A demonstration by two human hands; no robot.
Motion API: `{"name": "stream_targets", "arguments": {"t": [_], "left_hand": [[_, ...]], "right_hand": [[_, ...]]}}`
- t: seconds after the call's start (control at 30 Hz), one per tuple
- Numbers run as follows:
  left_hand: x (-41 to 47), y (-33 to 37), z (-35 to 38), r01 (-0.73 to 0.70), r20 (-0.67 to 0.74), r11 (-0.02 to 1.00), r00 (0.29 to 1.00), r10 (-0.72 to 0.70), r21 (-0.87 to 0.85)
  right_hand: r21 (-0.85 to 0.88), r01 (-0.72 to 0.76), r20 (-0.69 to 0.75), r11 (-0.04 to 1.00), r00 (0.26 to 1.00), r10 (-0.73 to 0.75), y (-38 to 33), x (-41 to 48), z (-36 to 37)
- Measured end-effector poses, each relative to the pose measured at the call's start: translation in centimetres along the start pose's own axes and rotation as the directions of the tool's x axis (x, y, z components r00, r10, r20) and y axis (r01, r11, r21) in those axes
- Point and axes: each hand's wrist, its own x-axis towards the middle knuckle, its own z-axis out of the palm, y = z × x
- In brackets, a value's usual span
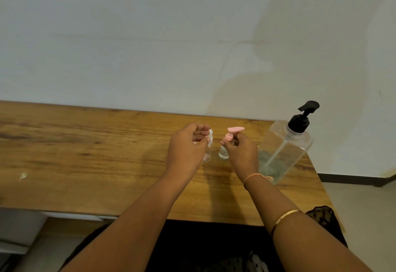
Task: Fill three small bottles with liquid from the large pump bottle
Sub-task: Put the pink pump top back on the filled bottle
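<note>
Wall: plain, pale, fills the upper half of the view.

Wooden table: runs across the middle, grain visible, back edge against the wall.

Large pump bottle: at the table's right end, 3 o'clock of the right hand, near it but not touching. It has a clear square body and a black pump head on top, and the dip tube shows inside. Liquid sits only in the lower part and looks faintly greenish.

Right hand: thumb and fingertips pinch the collar of the pink pump, whose flat nozzle points to 3 o'clock. The pump sits on a small clear bottle that stands upright on the table. There is a thin clear layer at its base.

Left hand: at 9 o'clock of the right hand, fingers curled narrow. A second small bottle, clear with a white top, is at its fingertips. I cannot tell whether the hand grips it. Something pink shows low behind that bottle, unclear what.

The third small bottle can't be made out.

Gold bangle is on the right forearm and a thread band on the right wrist.

White scrap lies on the table, far out at 9 o'clock of the hands.
</note>
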Motion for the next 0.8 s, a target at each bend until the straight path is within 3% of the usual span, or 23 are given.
{"name": "stream_targets", "arguments": {"t": [0.23, 0.57, 0.8], "left_hand": [[-0.1, -0.1, 0.0, 0.024, -0.001, 1.0, 1.0, -0.024, -0.004], [-0.3, -0.4, 0.6, 0.021, -0.011, 1.0, 1.0, -0.021, 0.003], [-0.8, -0.9, 1.4, -0.089, 0.023, 0.951, 0.996, 0.086, 0.295]], "right_hand": [[-0.013, -0.024, 0.031, 1.0, 0.999, 0.025, -0.1, -0.4, -0.4], [-0.168, -0.228, 0.197, 0.959, 0.945, 0.26, -0.9, -1.5, -2.4], [-0.162, -0.194, 0.346, 0.968, 0.907, 0.24, -1.9, -2.8, -3.9]]}}
